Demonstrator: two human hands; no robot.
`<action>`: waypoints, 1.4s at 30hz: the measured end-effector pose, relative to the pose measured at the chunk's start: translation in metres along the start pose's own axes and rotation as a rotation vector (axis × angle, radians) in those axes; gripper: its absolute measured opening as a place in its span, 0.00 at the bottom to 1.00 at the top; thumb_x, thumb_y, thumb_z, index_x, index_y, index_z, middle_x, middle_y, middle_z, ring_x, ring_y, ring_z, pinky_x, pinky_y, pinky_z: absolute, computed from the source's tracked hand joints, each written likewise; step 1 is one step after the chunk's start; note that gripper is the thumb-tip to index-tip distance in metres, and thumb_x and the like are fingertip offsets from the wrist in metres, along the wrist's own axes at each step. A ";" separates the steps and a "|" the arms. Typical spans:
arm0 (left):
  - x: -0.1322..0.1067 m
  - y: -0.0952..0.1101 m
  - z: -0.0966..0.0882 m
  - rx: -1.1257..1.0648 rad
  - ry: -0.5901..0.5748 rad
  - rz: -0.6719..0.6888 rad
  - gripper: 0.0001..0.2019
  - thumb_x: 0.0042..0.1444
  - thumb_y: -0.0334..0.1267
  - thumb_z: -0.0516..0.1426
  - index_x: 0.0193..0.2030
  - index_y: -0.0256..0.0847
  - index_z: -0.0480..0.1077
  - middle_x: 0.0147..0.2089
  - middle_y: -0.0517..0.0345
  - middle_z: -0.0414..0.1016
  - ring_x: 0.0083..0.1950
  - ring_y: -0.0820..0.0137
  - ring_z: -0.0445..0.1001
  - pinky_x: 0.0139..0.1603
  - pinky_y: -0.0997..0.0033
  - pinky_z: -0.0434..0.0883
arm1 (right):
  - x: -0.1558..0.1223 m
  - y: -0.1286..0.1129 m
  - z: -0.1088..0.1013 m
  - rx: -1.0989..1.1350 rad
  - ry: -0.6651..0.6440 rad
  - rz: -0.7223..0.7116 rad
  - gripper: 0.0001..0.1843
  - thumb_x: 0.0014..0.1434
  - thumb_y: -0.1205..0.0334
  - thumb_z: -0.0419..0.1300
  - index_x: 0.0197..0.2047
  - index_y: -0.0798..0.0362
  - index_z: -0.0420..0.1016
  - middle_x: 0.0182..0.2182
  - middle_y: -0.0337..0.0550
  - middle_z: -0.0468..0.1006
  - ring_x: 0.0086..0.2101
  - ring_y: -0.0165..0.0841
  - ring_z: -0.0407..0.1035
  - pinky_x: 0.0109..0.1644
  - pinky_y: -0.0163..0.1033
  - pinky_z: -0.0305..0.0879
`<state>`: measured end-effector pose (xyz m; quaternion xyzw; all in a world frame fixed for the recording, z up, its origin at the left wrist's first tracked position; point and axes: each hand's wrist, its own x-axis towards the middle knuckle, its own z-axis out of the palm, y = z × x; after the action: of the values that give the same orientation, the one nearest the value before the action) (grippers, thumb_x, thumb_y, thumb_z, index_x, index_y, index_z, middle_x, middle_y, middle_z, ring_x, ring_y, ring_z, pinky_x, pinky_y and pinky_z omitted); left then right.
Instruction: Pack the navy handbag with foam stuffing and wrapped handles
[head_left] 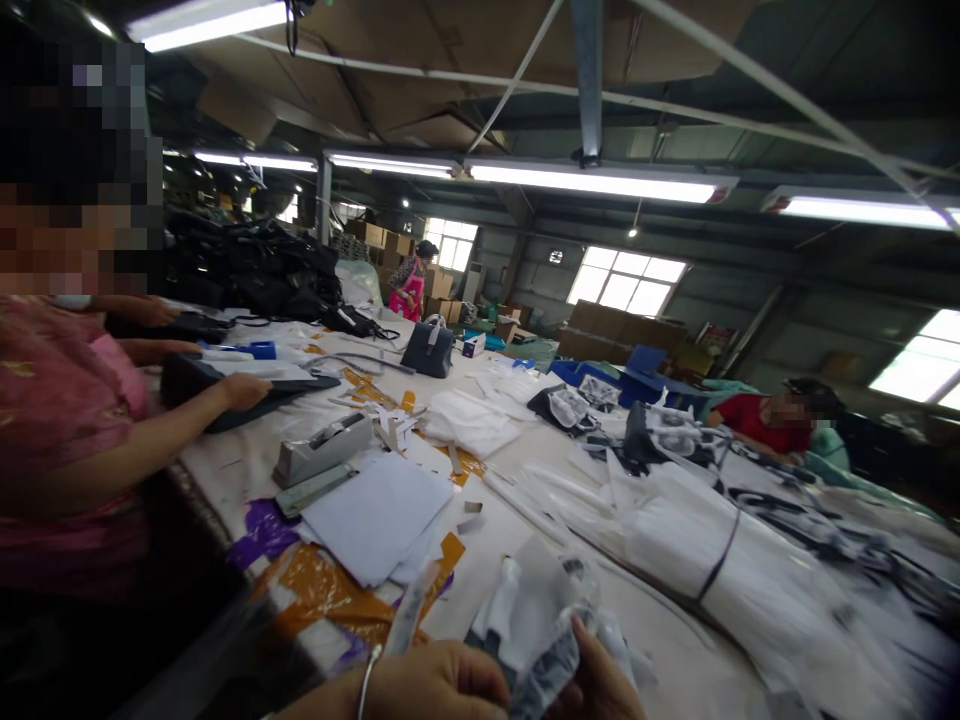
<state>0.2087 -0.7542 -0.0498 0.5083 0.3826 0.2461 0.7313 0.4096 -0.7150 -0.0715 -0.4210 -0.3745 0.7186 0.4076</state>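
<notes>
At the bottom edge, my left hand (450, 680), with a bangle at the wrist, has its fingers curled against a dark handbag handle (551, 660) wrapped in clear film. My right hand (600, 675) grips the same handle from the other side, thumb on top. Behind it lies the handbag (480, 640), dark grey and mostly covered by white paper (529, 600) and film. The lower part of both hands is cut off by the frame. Just left of the bag is a strip of clear film (411, 610).
White sheets (379, 515) and a tape dispenser (322, 448) lie ahead on the left. A strapped bundle of white packing material (690, 530) spans the right. A grey handbag (429, 348) stands farther back. At left, a co-worker's hand (246, 392) holds a dark bag; another person (765, 420) sits at right.
</notes>
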 end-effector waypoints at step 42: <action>-0.040 -0.022 -0.006 0.328 0.020 0.094 0.16 0.52 0.47 0.60 0.43 0.40 0.74 0.33 0.57 0.74 0.35 0.69 0.70 0.39 0.73 0.67 | -0.069 0.002 0.058 -0.346 -0.060 -0.400 0.13 0.61 0.55 0.54 0.37 0.57 0.73 0.26 0.38 0.69 0.25 0.25 0.60 0.28 0.30 0.59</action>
<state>0.1796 -0.7885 -0.0596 0.6358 0.4005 0.2194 0.6223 0.3782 -0.7890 -0.0311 -0.3807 -0.5794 0.5611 0.4522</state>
